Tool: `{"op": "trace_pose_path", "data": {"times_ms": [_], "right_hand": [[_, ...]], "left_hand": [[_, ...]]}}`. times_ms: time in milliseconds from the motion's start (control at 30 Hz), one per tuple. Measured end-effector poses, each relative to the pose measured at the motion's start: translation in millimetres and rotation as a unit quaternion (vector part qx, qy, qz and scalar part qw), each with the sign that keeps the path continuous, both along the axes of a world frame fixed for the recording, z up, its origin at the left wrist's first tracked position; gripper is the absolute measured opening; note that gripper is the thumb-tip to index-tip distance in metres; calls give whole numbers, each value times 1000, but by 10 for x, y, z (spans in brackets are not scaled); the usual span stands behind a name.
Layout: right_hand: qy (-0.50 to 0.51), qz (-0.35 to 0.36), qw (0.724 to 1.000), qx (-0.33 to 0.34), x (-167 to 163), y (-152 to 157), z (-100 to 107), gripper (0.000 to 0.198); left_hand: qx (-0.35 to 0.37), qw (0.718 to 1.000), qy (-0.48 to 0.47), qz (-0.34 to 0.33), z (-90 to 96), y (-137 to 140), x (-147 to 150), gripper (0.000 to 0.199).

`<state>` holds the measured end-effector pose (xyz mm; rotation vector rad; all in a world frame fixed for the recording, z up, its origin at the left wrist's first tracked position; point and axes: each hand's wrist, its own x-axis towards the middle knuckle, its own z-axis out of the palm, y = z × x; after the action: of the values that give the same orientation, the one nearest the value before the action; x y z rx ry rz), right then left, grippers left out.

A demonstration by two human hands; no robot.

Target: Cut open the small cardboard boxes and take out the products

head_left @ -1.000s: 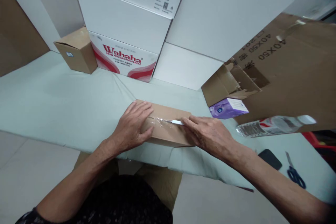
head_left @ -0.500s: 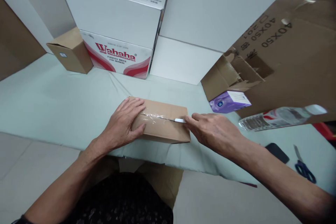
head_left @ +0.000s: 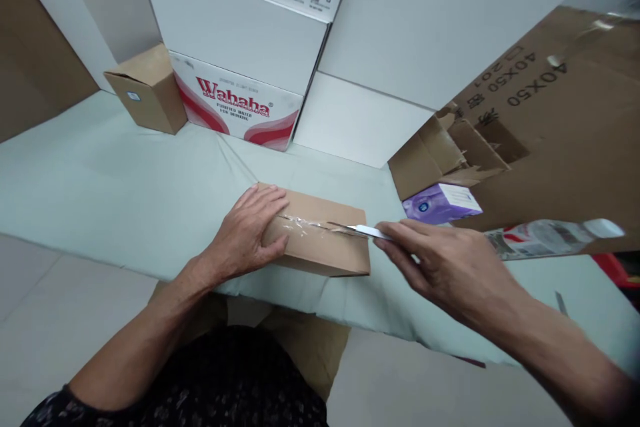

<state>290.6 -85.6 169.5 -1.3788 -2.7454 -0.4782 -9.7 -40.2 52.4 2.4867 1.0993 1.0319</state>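
A small brown cardboard box (head_left: 325,245) lies on the cloth-covered table, with shiny clear tape along its top seam. My left hand (head_left: 255,227) holds the box at its left end, fingers over the far top edge and thumb on the near side of the top. In my right hand (head_left: 425,250) is a utility knife (head_left: 369,231) with a white handle, gripped between thumb and fingers. Its thin blade points left and lies along the seam near the right end, where the tape and cardboard edge look slit.
White cartons (head_left: 250,103) are stacked at the back, and a brown box (head_left: 153,90) stands left of them. To the right are a purple tissue pack (head_left: 440,203), a torn carton (head_left: 430,147), a plastic bottle (head_left: 550,238) and a large cardboard sheet (head_left: 570,147). A scissor blade (head_left: 561,303) shows past my forearm.
My right hand has drawn back to the right and tilted up, so more of the knife and its blade shows. My left hand keeps its hold on the box. The view has shifted slightly.
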Motion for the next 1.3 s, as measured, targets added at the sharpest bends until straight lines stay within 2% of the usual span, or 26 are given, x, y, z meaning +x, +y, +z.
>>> {"op": "trace_pose_path", "data": {"times_ms": [167, 267, 367, 467, 633, 833, 1000, 1100, 1200, 1300], "right_hand": [[-16, 34, 999, -18, -314, 167, -287, 36], [-13, 40, 999, -11, -308, 230, -408, 36], [-7, 59, 998, -10, -272, 251, -445, 37], [-41, 44, 998, -32, -289, 268, -411, 31], [-127, -3, 984, -122, -383, 289, -290, 14], [-144, -43, 973, -175, -287, 263, -199, 13], [-135, -96, 975, -147, 45, 157, -51, 27], [-100, -97, 983, -123, 200, 70, 50, 35], [-68, -96, 990, -78, 160, 30, 109, 36], [-43, -84, 994, -58, -60, 70, 101, 34]], "left_hand": [[7, 1000, -8, -3, -22, 10, 4, 50], [11, 1000, -12, -7, -24, 9, 4, 49], [9, 1000, -17, -8, -16, 5, 2, 49], [0, 1000, -14, -10, -7, 3, 0, 49], [6, 1000, -3, -4, -2, 3, 3, 48], [9, 1000, 10, 4, -2, 7, -4, 48], [20, 1000, -5, -2, -23, 20, -3, 48], [33, 999, -25, -5, -52, 24, 3, 46], [49, 998, -48, -2, -82, 20, 7, 46], [59, 996, -66, -1, -97, 14, 13, 48]]}}
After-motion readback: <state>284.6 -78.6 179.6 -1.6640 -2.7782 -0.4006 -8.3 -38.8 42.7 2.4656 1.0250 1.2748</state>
